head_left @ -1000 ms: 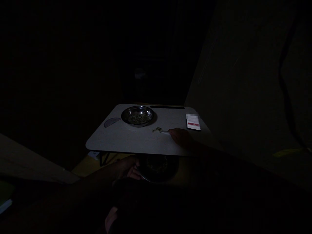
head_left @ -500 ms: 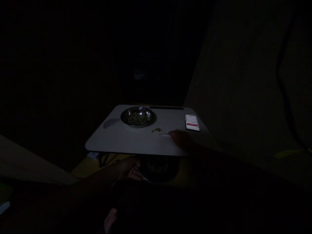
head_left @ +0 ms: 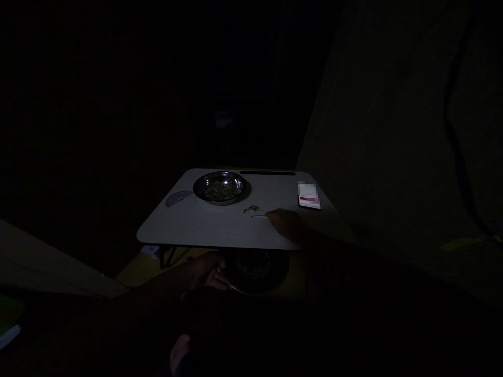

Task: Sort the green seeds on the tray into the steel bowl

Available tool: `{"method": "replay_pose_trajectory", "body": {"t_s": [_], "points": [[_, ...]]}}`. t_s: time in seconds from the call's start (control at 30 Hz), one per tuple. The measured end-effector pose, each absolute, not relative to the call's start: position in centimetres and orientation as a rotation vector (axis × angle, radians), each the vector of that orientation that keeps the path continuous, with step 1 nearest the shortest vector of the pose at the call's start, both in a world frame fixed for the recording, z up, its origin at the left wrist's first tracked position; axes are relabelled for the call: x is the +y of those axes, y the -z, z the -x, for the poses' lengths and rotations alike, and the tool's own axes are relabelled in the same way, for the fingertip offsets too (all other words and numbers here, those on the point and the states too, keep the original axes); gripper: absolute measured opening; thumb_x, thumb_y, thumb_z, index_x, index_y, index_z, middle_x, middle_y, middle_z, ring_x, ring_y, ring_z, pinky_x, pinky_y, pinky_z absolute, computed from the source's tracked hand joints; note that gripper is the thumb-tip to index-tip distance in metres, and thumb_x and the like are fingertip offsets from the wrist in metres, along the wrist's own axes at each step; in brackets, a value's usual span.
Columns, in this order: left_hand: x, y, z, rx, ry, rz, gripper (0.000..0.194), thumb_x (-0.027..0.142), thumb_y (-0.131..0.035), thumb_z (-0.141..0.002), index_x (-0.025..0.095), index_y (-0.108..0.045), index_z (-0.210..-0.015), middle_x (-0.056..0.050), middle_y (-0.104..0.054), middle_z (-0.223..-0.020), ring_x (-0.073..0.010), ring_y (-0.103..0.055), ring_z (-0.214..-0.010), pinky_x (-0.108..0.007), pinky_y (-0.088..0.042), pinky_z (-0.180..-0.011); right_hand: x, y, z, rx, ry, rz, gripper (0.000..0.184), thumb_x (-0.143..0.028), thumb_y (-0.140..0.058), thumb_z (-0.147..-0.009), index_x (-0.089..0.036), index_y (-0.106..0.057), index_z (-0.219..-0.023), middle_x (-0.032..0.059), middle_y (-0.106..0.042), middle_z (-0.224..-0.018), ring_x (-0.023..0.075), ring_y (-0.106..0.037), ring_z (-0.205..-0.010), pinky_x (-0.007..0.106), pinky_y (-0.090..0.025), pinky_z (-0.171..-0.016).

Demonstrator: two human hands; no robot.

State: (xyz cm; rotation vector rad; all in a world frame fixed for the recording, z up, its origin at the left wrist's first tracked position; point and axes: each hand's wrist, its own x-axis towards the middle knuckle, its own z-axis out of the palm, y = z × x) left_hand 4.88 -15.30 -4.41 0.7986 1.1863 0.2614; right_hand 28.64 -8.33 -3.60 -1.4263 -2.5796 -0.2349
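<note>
My right hand (head_left: pixel 286 223) rests low over the white table, its fingers closed on a thin pale stick (head_left: pixel 258 216). The stick's tip lies beside a small heap of greenish bits (head_left: pixel 253 209) on the tabletop. Below the table's front edge, my left hand (head_left: pixel 214 271) grips the left rim of a round metal bowl (head_left: pixel 271 285). Dim loose bits lie in that bowl, and its far side is hidden under the table. A shiny steel bowl (head_left: pixel 220 201) with more greenish bits stands on the table, left of the heap.
On the right of the white folding table (head_left: pixel 204 230) lies a phone (head_left: pixel 309 201) with a lit screen. A half-round, protractor-like piece (head_left: pixel 178 198) lies at the left. A dark slot (head_left: pixel 267 173) runs along the back edge. A wall (head_left: pixel 393 157) rises on the right; the room is very dark.
My right hand has slid slightly left with the stick, bringing its tip closer under the greenish heap. My left hand keeps its grip on the lower bowl.
</note>
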Motion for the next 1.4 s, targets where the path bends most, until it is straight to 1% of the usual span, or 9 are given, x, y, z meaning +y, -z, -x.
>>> {"method": "replay_pose_trajectory", "body": {"t_s": [0.3, 0.57, 0.9, 1.13, 1.3, 1.4], "points": [[-15.2, 4.8, -4.6, 1.153, -0.27, -0.799, 0.01, 0.02, -0.038, -0.053, 0.015, -0.045, -0.059, -0.004, -0.058, -0.05, -0.0155, -0.056, -0.053, -0.025, -0.042, -0.052, -8.8, 3.2, -26.9, -2.595, 0.226, 1.292, 0.027, -0.02, -0.028, -0.076, -0.017, -0.047, -0.095, 0.0051, -0.054, -0.087, 0.0125, -0.045, -0.083, 0.023, -0.032, -0.069], [-15.1, 5.0, -4.5, 1.17, -0.268, -0.794, 0.01, 0.019, -0.038, -0.052, 0.015, -0.046, -0.057, -0.006, -0.058, -0.05, -0.0162, -0.056, -0.053, -0.026, -0.043, -0.052, -10.6, 3.1, -26.4, -2.645, 0.143, 1.096, 0.026, -0.021, -0.029, -0.076, -0.017, -0.048, -0.093, 0.0048, -0.054, -0.084, 0.0121, -0.046, -0.079, 0.023, -0.033, -0.065], [-15.2, 4.5, -4.8, 1.168, -0.249, -0.793, 0.012, 0.019, -0.039, -0.052, 0.014, -0.047, -0.06, -0.005, -0.057, -0.051, -0.0153, -0.056, -0.053, -0.025, -0.042, -0.052, -13.6, 3.0, -25.8, -2.66, 0.066, 0.877, 0.023, -0.021, -0.031, -0.075, -0.016, -0.05, -0.088, 0.0044, -0.055, -0.078, 0.0119, -0.046, -0.074, 0.024, -0.033, -0.062], [-15.2, 4.3, -4.9, 1.178, -0.256, -0.784, 0.01, 0.019, -0.04, -0.053, 0.015, -0.047, -0.059, -0.003, -0.057, -0.051, -0.0139, -0.055, -0.051, -0.025, -0.041, -0.054, -14.7, 2.2, -25.5, -2.692, 0.056, 0.86, 0.023, -0.021, -0.031, -0.075, -0.017, -0.05, -0.086, 0.0027, -0.056, -0.076, 0.0111, -0.046, -0.072, 0.023, -0.032, -0.061], [-15.2, 4.2, -4.9, 1.157, -0.242, -0.802, 0.012, 0.02, -0.039, -0.052, 0.014, -0.047, -0.058, -0.005, -0.058, -0.051, -0.0155, -0.056, -0.054, -0.025, -0.041, -0.054, -14.2, 2.2, -25.7, -2.693, 0.087, 0.866, 0.024, -0.02, -0.03, -0.075, -0.016, -0.05, -0.088, 0.0037, -0.055, -0.076, 0.0112, -0.046, -0.072, 0.023, -0.032, -0.062], [-15.3, 4.3, -4.9, 1.171, -0.244, -0.802, 0.011, 0.02, -0.04, -0.051, 0.014, -0.047, -0.057, -0.005, -0.058, -0.052, -0.0154, -0.056, -0.053, -0.025, -0.041, -0.053, -13.3, 2.5, -26.2, -2.655, 0.102, 0.959, 0.024, -0.021, -0.031, -0.075, -0.016, -0.049, -0.09, 0.0046, -0.055, -0.079, 0.0115, -0.046, -0.073, 0.023, -0.032, -0.062]]}}
